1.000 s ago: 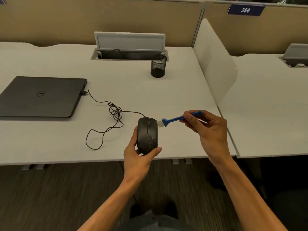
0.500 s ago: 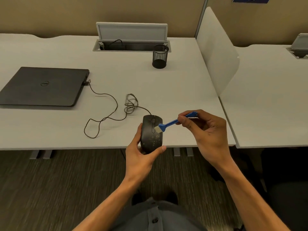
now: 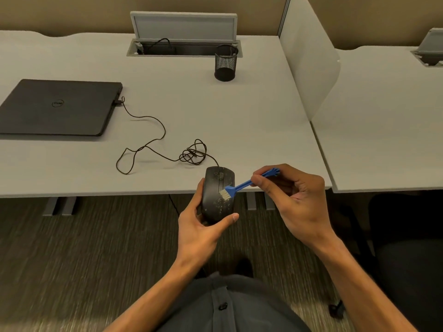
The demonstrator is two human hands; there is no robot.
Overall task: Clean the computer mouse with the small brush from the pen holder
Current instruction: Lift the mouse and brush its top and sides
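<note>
the left hand (image 3: 201,231) held the black mouse (image 3: 217,195) from below and behind, just off the front edge of the desk (image 3: 239,121), w/ the mouse's front end over the desk edge and its rear over the floor. thumb lay across the mouse's near right corner, other fingers curled round the left side and underneath, so it was gripped btwn thumb and fingers. pale specks dotted the mouse's top, mostly on the right half.

the right hand (image 3: 297,202) pinched the small blue brush (image 3: 242,186) by its handle btwn thumb and forefinger, remaining fingers loosely curled into the palm. the brush slanted down to the left, its whitish bristles touching the top of the mouse on the right side, approx mid-length. the handle's far end stuck up past the knuckles.

the mouse cable (image 3: 153,149) ran from the mouse's front, thru a tangled coil, in loose loops across the desk to the closed dark laptop (image 3: 57,109) at left, where it was plugged into the side. the black mesh pen holder (image 3: 225,63) stood upright well back on the desk, near the open cable tray (image 3: 184,47); couldn't tell what, if anything, was inside. a white divider panel (image 3: 309,68) stood at the desk's right edge.
</note>
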